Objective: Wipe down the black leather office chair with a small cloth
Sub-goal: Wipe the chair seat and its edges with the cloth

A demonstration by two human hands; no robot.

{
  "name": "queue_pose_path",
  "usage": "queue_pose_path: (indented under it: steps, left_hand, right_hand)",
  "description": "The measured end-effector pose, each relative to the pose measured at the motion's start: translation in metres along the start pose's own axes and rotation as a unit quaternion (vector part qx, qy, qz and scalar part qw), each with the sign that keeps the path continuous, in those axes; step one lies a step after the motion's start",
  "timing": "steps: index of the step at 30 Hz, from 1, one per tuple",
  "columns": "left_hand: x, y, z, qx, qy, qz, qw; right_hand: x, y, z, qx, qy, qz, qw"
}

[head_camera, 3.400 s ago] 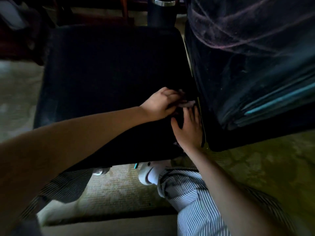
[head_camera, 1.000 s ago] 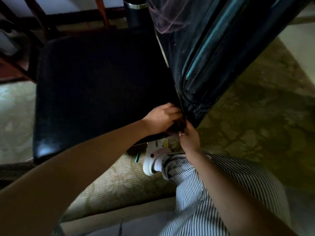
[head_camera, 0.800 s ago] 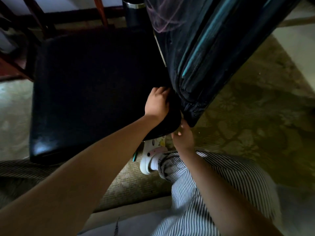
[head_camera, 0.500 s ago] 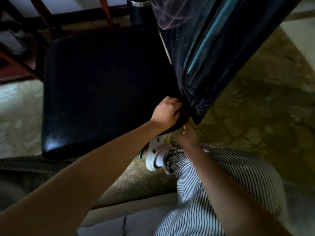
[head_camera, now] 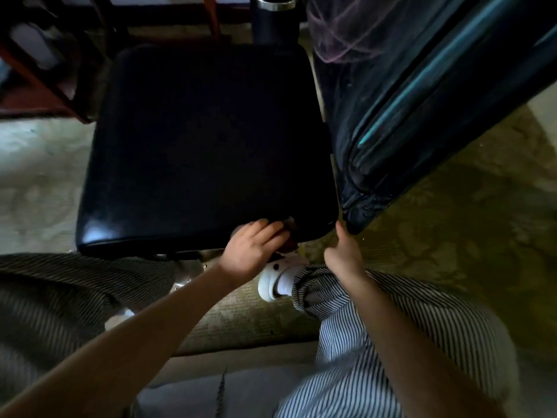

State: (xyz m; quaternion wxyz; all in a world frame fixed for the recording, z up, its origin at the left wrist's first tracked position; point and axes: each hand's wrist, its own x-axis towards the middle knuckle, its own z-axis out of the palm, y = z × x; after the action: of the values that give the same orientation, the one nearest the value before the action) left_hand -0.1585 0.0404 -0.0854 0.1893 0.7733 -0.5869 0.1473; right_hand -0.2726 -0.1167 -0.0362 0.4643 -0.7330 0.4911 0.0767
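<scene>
Head view, dim light. Black leather chair seat (head_camera: 208, 146) fills the upper middle of the frame, seen from above; its backrest (head_camera: 422, 95), dark with teal striping, rises at the right.

Left hand (head_camera: 251, 251) lies on the near edge of the seat close to its right front corner, fingers curled down over a small pale cloth (head_camera: 290, 220). Only a sliver of the cloth shows past the fingertips; the rest is hidden under the hand. Judged: wiping the front edge of the seat.

Right hand (head_camera: 345, 251) is raised to the lowest corner of the backrest, fingertips at the point where seat and backrest meet. Whether it pinches the edge or only touches it cannot be told; the fingers look drawn together, not spread.

Below the seat: a white shoe (head_camera: 278, 277), striped trouser legs (head_camera: 401, 342), patterned carpet (head_camera: 452, 236). A dark flask with a metal band (head_camera: 275, 19) stands just beyond the far edge of the seat.

Risks, judged:
- Cloth is small and mostly bunched under the fingers; it may slip out over the seat's rounded edge and drop onto the shoe or carpet.
- Poor light on black leather makes missed patches hard to spot, especially the seam by the backrest.
- If the chair swivels or rolls, pressure at one corner could turn it unless the right hand steadies it.
- A long stroke toward the far edge could knock the flask.
</scene>
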Motion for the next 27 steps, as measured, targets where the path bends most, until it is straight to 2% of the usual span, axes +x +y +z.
queue_pose_path:
  steps: [3,5,9,13,15,16,17,18,19,22,24,25,27]
  left_hand:
    - [-0.027,-0.004,-0.007,-0.011,0.061,-0.142,0.988]
    - [-0.038,0.001,-0.007,-0.024,0.109,-0.268,0.957]
    - [-0.028,0.024,0.001,-0.089,0.201,-0.459,0.861]
    - [-0.010,0.042,0.020,-0.141,0.301,-0.534,0.778]
    - [0.005,0.058,0.031,-0.198,0.345,-0.605,0.689]
    - [0.012,0.067,0.036,-0.225,0.352,-0.627,0.658]
    - [0.017,0.076,0.042,-0.234,0.344,-0.637,0.649]
    - [0.019,0.084,0.048,-0.246,0.334,-0.626,0.660]
    - [0.021,0.091,0.057,-0.241,0.322,-0.600,0.692]
    - [0.030,0.109,0.060,-0.241,0.265,-0.462,0.811]
    - [0.037,0.119,0.059,-0.167,0.226,-0.325,0.903]
    - [0.036,0.120,0.066,-0.137,0.200,-0.276,0.930]
    - [0.029,0.112,0.072,-0.114,0.165,-0.233,0.952]
  right_hand:
    - [-0.009,-0.004,0.013,0.037,0.019,-0.011,0.999]
    - [-0.014,-0.006,0.015,0.071,0.009,-0.007,0.997]
    - [-0.023,-0.013,0.012,0.099,-0.005,0.000,0.995]
    - [-0.030,-0.017,0.017,0.118,-0.015,0.012,0.993]
    - [-0.030,-0.017,0.019,0.126,-0.017,0.019,0.992]
    - [-0.030,-0.017,0.019,0.129,-0.017,0.023,0.991]
    - [-0.030,-0.016,0.018,0.132,-0.018,0.026,0.991]
    - [-0.030,-0.015,0.017,0.136,-0.019,0.027,0.990]
    - [-0.030,-0.015,0.016,0.142,-0.021,0.029,0.989]
    - [-0.031,-0.019,0.012,0.181,-0.024,0.039,0.983]
    - [-0.034,-0.020,0.010,0.224,-0.018,0.040,0.974]
    - [-0.034,-0.019,0.009,0.230,-0.012,0.040,0.972]
    - [-0.032,-0.015,0.007,0.217,-0.007,0.044,0.975]
